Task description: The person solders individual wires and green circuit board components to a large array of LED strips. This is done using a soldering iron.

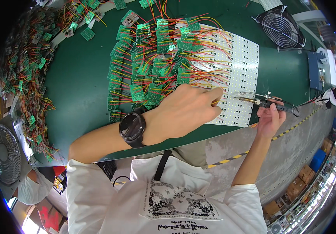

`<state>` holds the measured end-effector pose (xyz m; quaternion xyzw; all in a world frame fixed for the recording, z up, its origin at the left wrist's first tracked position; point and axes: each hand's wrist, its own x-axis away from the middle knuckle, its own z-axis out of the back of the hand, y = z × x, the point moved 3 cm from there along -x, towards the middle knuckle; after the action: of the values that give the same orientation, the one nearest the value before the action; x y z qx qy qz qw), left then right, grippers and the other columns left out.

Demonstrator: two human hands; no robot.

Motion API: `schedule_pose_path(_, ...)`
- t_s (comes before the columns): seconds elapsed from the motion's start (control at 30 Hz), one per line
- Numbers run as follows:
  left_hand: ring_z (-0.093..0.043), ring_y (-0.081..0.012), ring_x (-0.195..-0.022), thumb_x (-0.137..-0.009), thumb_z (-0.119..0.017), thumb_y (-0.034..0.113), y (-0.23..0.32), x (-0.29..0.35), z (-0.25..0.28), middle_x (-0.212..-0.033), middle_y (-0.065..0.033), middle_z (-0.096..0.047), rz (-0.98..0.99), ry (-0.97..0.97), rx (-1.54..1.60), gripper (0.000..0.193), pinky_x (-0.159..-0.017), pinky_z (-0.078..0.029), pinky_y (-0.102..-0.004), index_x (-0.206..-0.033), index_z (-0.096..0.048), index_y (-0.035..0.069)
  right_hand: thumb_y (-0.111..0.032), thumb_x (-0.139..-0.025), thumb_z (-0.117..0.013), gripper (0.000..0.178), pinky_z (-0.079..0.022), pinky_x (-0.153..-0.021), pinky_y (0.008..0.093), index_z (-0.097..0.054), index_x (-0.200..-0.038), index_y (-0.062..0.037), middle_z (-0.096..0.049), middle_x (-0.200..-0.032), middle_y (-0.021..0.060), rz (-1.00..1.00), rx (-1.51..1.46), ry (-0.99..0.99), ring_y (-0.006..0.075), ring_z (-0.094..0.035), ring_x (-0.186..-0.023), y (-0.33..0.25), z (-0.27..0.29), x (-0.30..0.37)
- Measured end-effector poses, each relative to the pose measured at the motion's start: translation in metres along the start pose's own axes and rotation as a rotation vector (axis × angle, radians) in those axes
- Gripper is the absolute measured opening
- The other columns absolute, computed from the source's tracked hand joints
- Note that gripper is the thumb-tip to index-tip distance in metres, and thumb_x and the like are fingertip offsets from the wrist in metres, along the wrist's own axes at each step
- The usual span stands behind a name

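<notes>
My right hand (271, 117) grips a black soldering iron (267, 103) with a thin metal wire guide along it. Its tip points left over a white LED panel (250, 66) covered in small dots and holes. My left hand (187, 111) reaches across the panel's near part, a black watch (132, 128) on its wrist. Its fingers are curled together close to the iron's tip; what they pinch is hidden. Red and yellow wires (214, 72) run beside that hand from rows of green circuit boards (137, 93) onto the panel. Some boards are partly behind my left hand.
A dense heap of wired green boards (29, 70) lies along the left side of the green table (78, 89). A round black fan (279, 27) stands at the back right, near a blue box (314, 70). Another fan (3, 154) is at the lower left.
</notes>
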<state>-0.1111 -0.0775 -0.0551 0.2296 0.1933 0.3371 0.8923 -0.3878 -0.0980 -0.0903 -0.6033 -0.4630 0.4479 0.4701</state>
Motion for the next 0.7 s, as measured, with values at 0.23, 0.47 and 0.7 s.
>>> schedule_pose_path(0.23, -0.060, -0.0198, -0.063, -0.070, -0.061, 0.007, -0.0040, -0.0023, -0.0067, -0.087, -0.0055, -0.058, 0.051, 0.194, 0.007, 0.005, -0.051, -0.048, -0.0339, -0.070, -0.059, 0.003, -0.008, -0.084, -0.060, 0.025, -0.046, -0.044, 0.0299, -0.054, -0.101, 0.0103, -0.060, -0.079, 0.0170, 0.023, 0.022, -0.159, 0.0200, -0.057, -0.051, 0.0035, 0.0070, 0.0018)
schedule_pose_path(0.47, -0.059, -0.0202, -0.061, -0.069, -0.063, 0.008, -0.0058, -0.0031, -0.0086, -0.085, -0.0052, -0.057, 0.067, 0.200, 0.021, 0.008, -0.050, -0.047, -0.0338, -0.069, -0.058, 0.003, -0.004, -0.081, -0.063, 0.024, -0.050, -0.044, 0.0293, -0.054, -0.098, 0.0109, -0.059, -0.082, 0.0171, 0.010, 0.032, -0.197, 0.0192, -0.057, -0.051, 0.0042, 0.0070, 0.0005)
schedule_pose_path(0.7, -0.058, -0.0201, -0.060, -0.070, -0.063, 0.008, -0.0064, -0.0037, -0.0090, -0.085, -0.0049, -0.057, 0.075, 0.161, 0.005, 0.008, -0.050, -0.047, -0.0335, -0.069, -0.057, 0.003, -0.004, -0.080, -0.064, 0.025, -0.049, -0.045, 0.0282, -0.054, -0.098, 0.0106, -0.058, -0.080, 0.0166, 0.021, 0.057, -0.211, 0.0180, -0.057, -0.051, 0.0049, 0.0064, -0.0001)
